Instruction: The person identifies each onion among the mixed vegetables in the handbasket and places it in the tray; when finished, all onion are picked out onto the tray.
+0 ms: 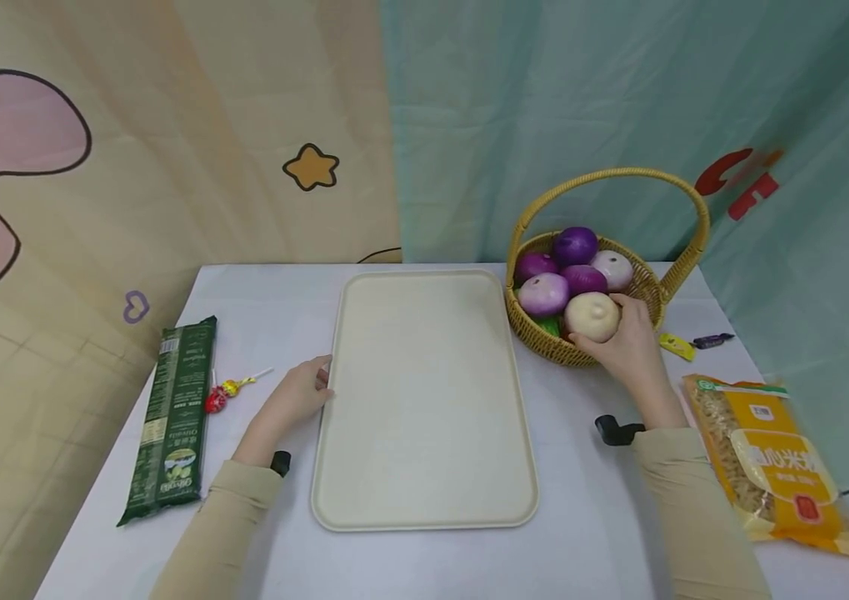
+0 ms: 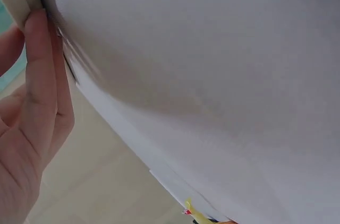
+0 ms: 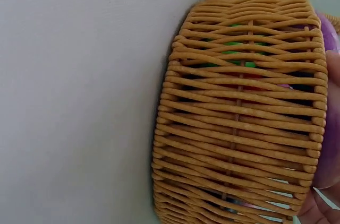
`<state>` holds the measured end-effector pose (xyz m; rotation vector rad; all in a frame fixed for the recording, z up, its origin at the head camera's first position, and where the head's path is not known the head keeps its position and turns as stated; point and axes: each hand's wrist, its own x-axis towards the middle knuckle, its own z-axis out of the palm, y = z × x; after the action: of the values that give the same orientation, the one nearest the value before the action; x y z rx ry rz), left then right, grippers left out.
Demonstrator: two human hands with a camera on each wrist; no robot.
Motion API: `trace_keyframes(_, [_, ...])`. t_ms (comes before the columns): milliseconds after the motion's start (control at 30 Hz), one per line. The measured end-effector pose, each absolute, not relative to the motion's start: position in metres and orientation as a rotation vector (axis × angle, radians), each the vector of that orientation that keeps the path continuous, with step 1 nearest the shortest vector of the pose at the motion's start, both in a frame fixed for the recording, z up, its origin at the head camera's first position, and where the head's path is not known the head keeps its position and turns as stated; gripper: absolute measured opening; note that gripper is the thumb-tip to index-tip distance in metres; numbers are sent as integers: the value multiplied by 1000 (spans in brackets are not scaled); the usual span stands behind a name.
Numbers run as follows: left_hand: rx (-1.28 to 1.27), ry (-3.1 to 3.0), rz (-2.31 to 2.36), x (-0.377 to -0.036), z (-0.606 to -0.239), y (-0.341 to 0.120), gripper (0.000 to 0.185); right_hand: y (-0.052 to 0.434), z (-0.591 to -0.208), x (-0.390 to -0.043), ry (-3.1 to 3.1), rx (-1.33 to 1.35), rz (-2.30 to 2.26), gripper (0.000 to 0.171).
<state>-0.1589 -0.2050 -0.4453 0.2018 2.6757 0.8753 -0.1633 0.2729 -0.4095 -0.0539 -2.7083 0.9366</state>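
Cream bulb (image 1: 591,320): round, smooth, off-white, a small nub on top; at the front of the wicker basket (image 1: 553,345), against purple onions (image 1: 576,247).
Right grip (image 1: 630,346): parted to the bulb's width, curled round it.
Left grip (image 1: 300,393): nearly closed, pinching the tray's left rim.
Tray (image 1: 424,400): pale, rectangular, flat on the counter (image 1: 581,508).

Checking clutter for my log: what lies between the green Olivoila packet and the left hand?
A red lollipop and a yellow lollipop lie between the green Olivoila packet and the left hand, seen in the head view.
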Motion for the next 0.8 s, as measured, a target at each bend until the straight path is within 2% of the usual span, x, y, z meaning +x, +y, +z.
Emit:
trace_keyframes(200, [191,2670,897,-158,-446,-204,61,253,-391,-156,-2671,-31,976,84])
trace_keyframes(400, [183,2663,913,-157,-444,-204,61,196,-381,-163,-2683,183,1124,82])
trace_keyframes(567, [175,2659,930,-157,-444,-204,60,131,-397,-183,-2743,325,1260,80])
trace_keyframes(800, [98,2629,977,-158,-446,-203,60,53,-433,-216,-2849,344,1449,86])
